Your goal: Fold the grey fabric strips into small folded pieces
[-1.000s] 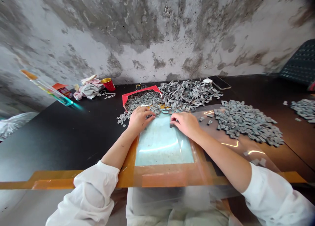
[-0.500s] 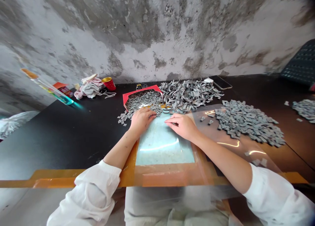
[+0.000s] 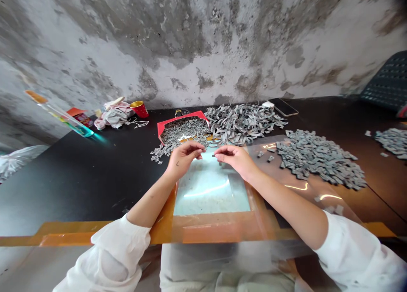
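Note:
My left hand (image 3: 184,158) is above the far left edge of the pale blue sheet (image 3: 210,194), thumb and fingers pinched together; whatever is between them is too small to make out. Across from it, my right hand (image 3: 237,159) pinches a small dark grey piece at its fingertips. A short gap separates the two hands. Just beyond my left hand lies a red open-fronted tray (image 3: 182,118) of small grey pieces (image 3: 181,129), some spilled out at its left. Behind my right hand is a heap of grey strips (image 3: 246,120).
To the right spreads a pile of short grey folded tabs (image 3: 318,156), with a smaller pile (image 3: 392,141) farther right. A phone (image 3: 285,107) lies near the wall. At the left stand a red cup (image 3: 140,109), crumpled cloth (image 3: 116,114) and a clear tube with blue liquid (image 3: 78,126).
My left hand has lifted and turned so thumb and fingers pinch in front of it. A dark grey piece now shows at my right fingertips. The view has shifted slightly.

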Action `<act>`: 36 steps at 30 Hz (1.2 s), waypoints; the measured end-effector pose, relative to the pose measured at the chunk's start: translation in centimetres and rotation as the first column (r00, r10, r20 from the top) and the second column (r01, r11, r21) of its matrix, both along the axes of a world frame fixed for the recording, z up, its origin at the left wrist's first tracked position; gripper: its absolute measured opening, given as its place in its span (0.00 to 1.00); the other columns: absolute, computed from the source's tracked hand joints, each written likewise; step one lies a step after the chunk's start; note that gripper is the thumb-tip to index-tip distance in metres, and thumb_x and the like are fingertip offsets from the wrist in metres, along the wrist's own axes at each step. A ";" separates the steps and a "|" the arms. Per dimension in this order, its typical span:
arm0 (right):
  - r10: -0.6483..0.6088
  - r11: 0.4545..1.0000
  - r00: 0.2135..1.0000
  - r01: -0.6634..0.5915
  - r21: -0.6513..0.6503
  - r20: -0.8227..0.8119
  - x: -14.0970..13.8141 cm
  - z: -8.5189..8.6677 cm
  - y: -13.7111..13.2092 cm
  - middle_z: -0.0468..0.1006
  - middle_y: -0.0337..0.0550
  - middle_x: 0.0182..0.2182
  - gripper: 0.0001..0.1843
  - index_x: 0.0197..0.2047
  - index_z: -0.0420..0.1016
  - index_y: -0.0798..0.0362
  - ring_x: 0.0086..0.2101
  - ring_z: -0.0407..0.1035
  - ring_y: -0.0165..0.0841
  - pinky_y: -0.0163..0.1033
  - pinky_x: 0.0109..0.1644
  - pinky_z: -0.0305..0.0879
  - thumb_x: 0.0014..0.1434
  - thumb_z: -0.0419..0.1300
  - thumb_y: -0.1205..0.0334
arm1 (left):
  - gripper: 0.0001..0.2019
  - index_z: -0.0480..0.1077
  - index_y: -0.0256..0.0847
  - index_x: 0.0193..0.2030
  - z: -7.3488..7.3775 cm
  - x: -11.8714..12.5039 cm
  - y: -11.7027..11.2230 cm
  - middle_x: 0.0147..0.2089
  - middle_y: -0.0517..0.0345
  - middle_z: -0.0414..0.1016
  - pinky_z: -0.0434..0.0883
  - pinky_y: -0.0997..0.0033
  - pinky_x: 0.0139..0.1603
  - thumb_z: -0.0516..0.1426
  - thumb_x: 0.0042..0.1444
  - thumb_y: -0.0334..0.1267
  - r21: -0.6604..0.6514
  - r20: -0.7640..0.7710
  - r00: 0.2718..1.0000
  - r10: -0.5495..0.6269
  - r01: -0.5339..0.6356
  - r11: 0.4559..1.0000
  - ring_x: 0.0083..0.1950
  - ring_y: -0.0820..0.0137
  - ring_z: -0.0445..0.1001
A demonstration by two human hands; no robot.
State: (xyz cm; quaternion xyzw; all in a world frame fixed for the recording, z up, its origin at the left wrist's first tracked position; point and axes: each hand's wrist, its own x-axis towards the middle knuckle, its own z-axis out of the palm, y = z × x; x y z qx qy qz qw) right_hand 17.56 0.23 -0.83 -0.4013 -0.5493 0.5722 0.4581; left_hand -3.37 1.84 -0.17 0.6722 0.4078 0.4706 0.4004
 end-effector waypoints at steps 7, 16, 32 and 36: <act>0.082 0.902 0.938 -0.214 -0.374 -0.338 0.7 1.4 -0.3 0.77 0.36 0.29 0.16 0.38 0.76 0.51 0.30 0.72 0.25 0.33 0.40 0.72 0.45 0.72 0.62 | 0.24 0.63 0.41 0.54 0.3 1.6 -1.6 0.30 0.60 0.78 0.74 0.70 0.33 0.65 0.51 0.34 -0.105 0.195 0.969 -0.149 0.172 0.979 0.28 0.72 0.76; 0.193 0.850 0.912 -0.339 -0.402 -0.361 0.5 1.7 -1.0 0.73 0.33 0.26 0.19 0.40 0.71 0.51 0.28 0.70 0.25 0.38 0.44 0.72 0.46 0.71 0.65 | 0.23 0.65 0.42 0.53 0.4 1.2 -2.1 0.29 0.61 0.78 0.76 0.71 0.34 0.64 0.51 0.33 -0.067 0.158 0.975 -0.157 0.169 0.983 0.29 0.72 0.78; 0.328 0.869 0.882 -0.423 -0.258 -0.339 0.6 1.6 -0.8 0.70 0.30 0.26 0.19 0.42 0.68 0.51 0.29 0.69 0.26 0.39 0.42 0.70 0.47 0.68 0.68 | 0.19 0.64 0.42 0.51 0.1 1.3 -2.5 0.29 0.60 0.77 0.72 0.75 0.29 0.63 0.53 0.31 -0.098 0.124 0.955 -0.268 0.280 0.955 0.29 0.72 0.77; 0.336 0.874 0.879 -0.425 -0.235 -0.338 0.7 1.6 -0.8 0.70 0.30 0.26 0.19 0.43 0.68 0.51 0.29 0.68 0.25 0.38 0.42 0.70 0.48 0.67 0.68 | 0.19 0.64 0.42 0.50 0.1 1.3 -2.4 0.28 0.61 0.77 0.72 0.75 0.28 0.63 0.53 0.30 -0.096 0.140 0.953 -0.268 0.283 0.954 0.28 0.72 0.77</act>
